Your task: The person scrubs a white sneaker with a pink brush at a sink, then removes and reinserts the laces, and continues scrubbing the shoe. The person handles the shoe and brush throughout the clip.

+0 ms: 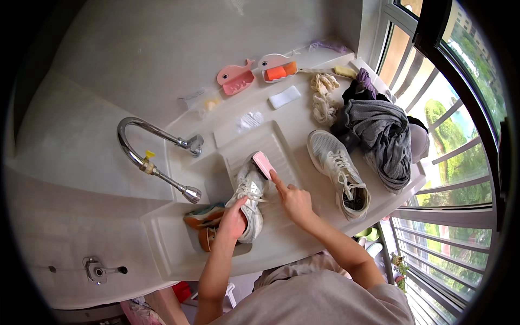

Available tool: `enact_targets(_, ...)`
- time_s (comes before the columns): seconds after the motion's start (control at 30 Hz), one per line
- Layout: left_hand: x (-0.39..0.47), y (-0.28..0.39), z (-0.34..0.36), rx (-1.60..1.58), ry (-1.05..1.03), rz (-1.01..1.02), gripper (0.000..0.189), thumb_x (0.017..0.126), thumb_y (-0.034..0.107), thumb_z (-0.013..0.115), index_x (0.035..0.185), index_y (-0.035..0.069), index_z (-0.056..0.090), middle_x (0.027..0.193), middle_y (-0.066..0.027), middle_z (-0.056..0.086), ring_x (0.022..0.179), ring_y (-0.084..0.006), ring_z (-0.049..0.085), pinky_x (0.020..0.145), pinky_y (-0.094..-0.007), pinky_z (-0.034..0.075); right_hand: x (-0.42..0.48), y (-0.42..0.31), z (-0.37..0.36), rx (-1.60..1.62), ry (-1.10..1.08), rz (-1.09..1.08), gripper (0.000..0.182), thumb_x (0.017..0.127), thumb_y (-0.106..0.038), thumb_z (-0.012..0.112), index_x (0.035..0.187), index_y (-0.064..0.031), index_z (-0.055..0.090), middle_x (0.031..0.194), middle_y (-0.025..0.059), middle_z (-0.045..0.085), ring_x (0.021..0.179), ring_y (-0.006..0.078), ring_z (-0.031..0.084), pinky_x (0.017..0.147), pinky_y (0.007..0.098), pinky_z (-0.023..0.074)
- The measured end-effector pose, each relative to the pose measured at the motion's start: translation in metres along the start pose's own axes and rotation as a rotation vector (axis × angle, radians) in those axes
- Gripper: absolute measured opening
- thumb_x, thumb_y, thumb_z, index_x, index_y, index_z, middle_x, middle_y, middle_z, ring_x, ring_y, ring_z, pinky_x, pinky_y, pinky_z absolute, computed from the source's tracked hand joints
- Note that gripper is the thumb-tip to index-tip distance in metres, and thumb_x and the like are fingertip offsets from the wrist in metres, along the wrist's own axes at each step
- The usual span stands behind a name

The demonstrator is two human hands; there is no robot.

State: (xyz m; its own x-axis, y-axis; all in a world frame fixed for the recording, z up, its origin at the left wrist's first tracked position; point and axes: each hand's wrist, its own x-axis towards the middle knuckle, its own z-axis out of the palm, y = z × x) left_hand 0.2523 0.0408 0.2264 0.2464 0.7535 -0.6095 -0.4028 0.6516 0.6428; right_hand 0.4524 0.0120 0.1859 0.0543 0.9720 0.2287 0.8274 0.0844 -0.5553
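My left hand (pixel 234 219) grips a white lace-up sneaker (pixel 248 185) at its ankle opening, the fingers partly hidden inside. The shoe's toe points away from me over the ribbed washboard (pixel 284 158) of the sink counter. In my right hand (pixel 294 200) is a pink-backed scrub brush (pixel 264 164), with the index finger stretched along its back. Its dark bristles touch the side of the sneaker's toe. A matching white and grey sneaker (pixel 338 172) stands on the counter to the right.
A chrome faucet (pixel 140 160) arches over the basin, where orange and teal shoes (pixel 205 221) lie. Grey cloth (pixel 382 134) is heaped at right. Two whale-shaped soap holders (pixel 236 79), a white bar (pixel 284 97) and a long-handled brush (pixel 344 72) line the back. Barred windows flank the right.
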Motion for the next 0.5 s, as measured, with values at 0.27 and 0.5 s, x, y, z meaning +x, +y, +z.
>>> enact_targets(0.27, 0.022, -0.007, 0.007, 0.465, 0.267, -0.037, 0.059, 0.091, 0.031, 0.066, 0.137, -0.003, 0.049, 0.133, -0.0117, 0.056, 0.124, -0.0208, 0.051, 0.108, -0.0347, 0.036, 0.032, 0.004, -0.002, -0.006, -0.047, -0.086, 0.068, 0.09, -0.017, 0.058, 0.152, -0.0303, 0.032, 0.063, 0.0101, 0.06, 0.05, 0.0283, 0.063, 0.046, 0.0399, 0.0508)
enact_targets(0.5, 0.021, -0.007, -0.003, -0.129, 0.184, 0.096, 0.068, 0.094, 0.05, 0.056, 0.139, 0.0, 0.046, 0.137, -0.015, 0.052, 0.126, -0.031, 0.05, 0.107, -0.045, 0.038, -0.057, -0.02, -0.002, 0.337, -0.343, -0.087, 0.061, 0.095, -0.018, 0.053, 0.152, -0.0271, 0.033, 0.062, 0.0171, 0.06, 0.053, 0.0336, 0.063, 0.049, 0.0478, 0.0493)
